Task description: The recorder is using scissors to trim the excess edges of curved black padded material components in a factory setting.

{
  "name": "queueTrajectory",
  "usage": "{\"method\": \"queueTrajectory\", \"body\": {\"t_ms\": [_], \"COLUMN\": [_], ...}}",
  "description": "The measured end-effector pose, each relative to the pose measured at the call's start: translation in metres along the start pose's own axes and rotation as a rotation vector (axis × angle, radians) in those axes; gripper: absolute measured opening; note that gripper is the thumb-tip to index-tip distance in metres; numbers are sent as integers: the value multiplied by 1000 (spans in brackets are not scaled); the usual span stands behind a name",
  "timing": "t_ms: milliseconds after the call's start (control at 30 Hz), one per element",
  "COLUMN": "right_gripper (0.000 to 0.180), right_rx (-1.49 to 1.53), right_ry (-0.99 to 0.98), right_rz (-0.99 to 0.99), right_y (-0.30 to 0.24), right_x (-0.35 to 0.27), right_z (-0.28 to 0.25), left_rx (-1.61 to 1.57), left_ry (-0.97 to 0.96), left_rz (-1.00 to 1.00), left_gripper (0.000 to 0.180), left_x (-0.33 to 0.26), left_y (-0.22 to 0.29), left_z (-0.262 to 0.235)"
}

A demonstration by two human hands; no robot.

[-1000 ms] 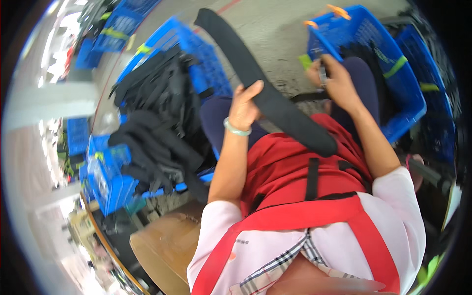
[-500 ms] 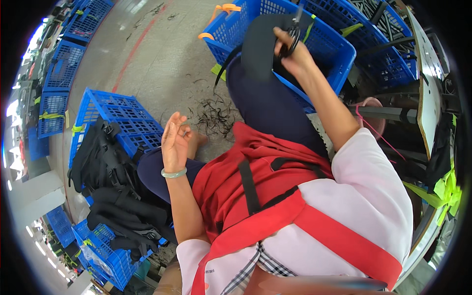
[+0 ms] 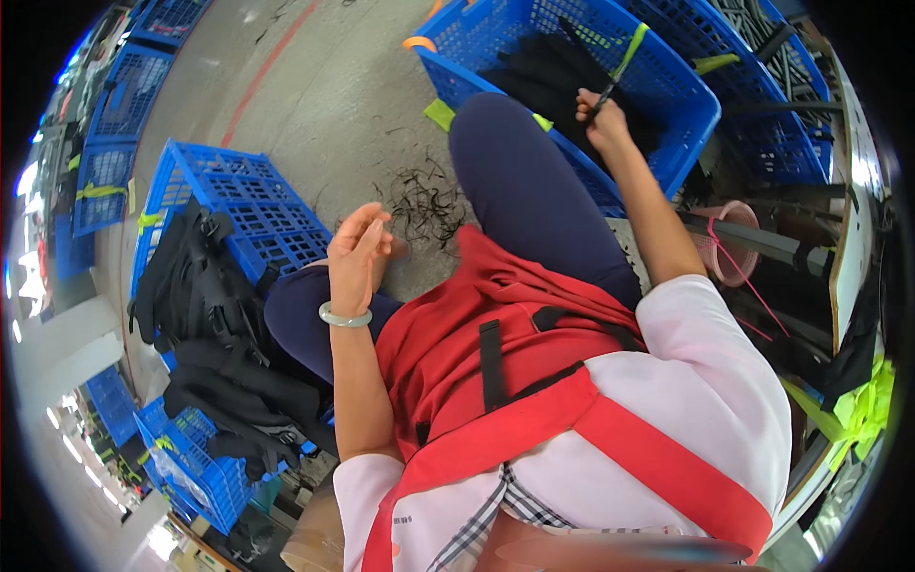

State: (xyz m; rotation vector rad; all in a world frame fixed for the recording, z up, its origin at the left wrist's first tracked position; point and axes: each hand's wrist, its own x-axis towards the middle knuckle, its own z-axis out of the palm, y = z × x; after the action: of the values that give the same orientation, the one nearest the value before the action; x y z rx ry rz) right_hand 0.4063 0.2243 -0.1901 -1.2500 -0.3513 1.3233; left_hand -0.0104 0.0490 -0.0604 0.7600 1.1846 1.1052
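My right hand (image 3: 602, 122) is closed around black-handled scissors (image 3: 598, 107), above the near side of a blue crate (image 3: 694, 129). Inside that crate lie dark fabric pieces (image 3: 543, 71), beyond the hand. My left hand (image 3: 356, 250) is raised over my left thigh, wearing a pale bangle at the wrist. Its fingers are loosely bent and apart, with nothing visible in them. Nearest to it stands another blue crate (image 3: 238, 195), tilted, beside a heap of black straps and padded pieces (image 3: 205, 286).
Black thread or strap scraps (image 3: 424, 205) litter the floor between the crates. At the right are a pink basket (image 3: 732, 243), a metal frame and a yellow-green ribbon bundle (image 3: 863, 410). More blue crates (image 3: 105, 186) line the left; one at upper right holds grey tubes.
The black padded panel beside my right hand has left my knee, and dark pieces now show in the crate. My right hand has moved lower and slightly right with the scissors.
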Motion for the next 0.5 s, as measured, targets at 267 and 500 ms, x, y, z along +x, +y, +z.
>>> {"method": "queueTrajectory", "body": {"t_ms": [267,500], "right_gripper": [22,30], "right_rx": [-327,-1231], "right_ry": [-509,-640], "right_rz": [-116,-893], "right_y": [-68,-48], "right_x": [-91,-89], "right_z": [119,161], "left_rx": [281,963], "left_ry": [456,1215], "left_rz": [433,652], "left_gripper": [19,25], "left_x": [-61,-183], "left_y": [34,48], "left_z": [-55,-182]}}
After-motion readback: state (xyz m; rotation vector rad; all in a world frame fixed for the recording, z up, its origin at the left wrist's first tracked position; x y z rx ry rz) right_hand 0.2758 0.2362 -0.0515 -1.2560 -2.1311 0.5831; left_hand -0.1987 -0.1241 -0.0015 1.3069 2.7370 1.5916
